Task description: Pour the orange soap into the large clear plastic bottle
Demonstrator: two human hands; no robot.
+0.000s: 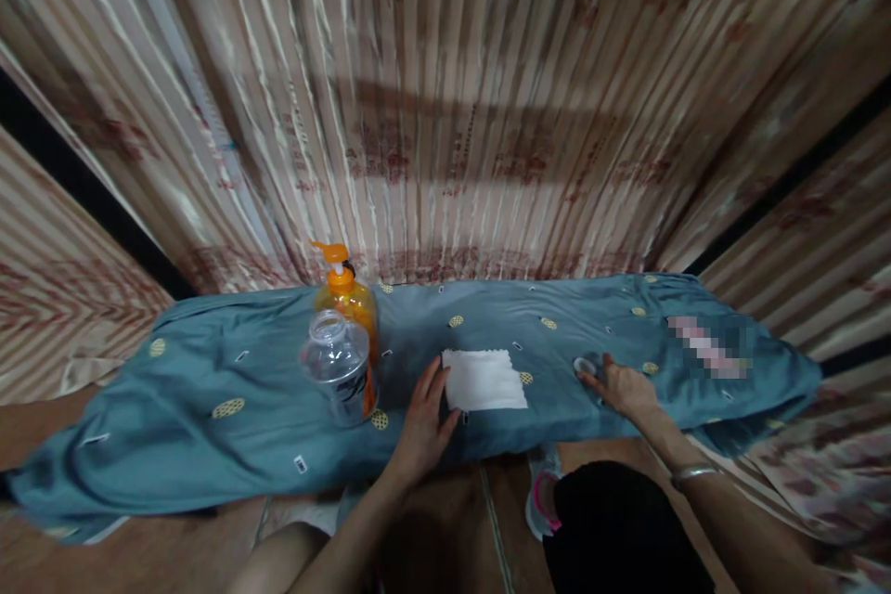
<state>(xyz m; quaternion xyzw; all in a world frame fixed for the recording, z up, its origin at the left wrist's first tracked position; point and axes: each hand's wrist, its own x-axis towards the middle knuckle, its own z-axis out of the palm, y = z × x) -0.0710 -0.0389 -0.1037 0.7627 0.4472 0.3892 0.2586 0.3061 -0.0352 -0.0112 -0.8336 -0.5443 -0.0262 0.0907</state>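
across the teal fabric (257, 371), a small white cloth (487, 380) is lying flat near the middle, and the left hand (426, 404) is resting at its left edge, palm down with fingers a little spread, the fingertips seeming to be touching the edge without gathering any of it. farther right, well apart from the cloth, the right hand (625, 388) is lying low, its fingertips meeting the near right part of a small clear round piece (583, 366); whether thumb and finger are pinching it or only pressing on it, i cannot tell.

to the left, a clear container (338, 369) is standing upright, partly hiding an orange pump bottle (352, 299) on its far side, and neither hand is touching these two. on the far right a pinkish thing (696, 342) is lying blurred out, and a striped curtain (445, 111) is hanging behind everything.

judging by the hands, the step in hand is looking like one of setting or steadying things on the fabric. any next move with the round piece would be calling for a sure grip on its low rim, with the left fingers staying light so that the white cloth is not creasing
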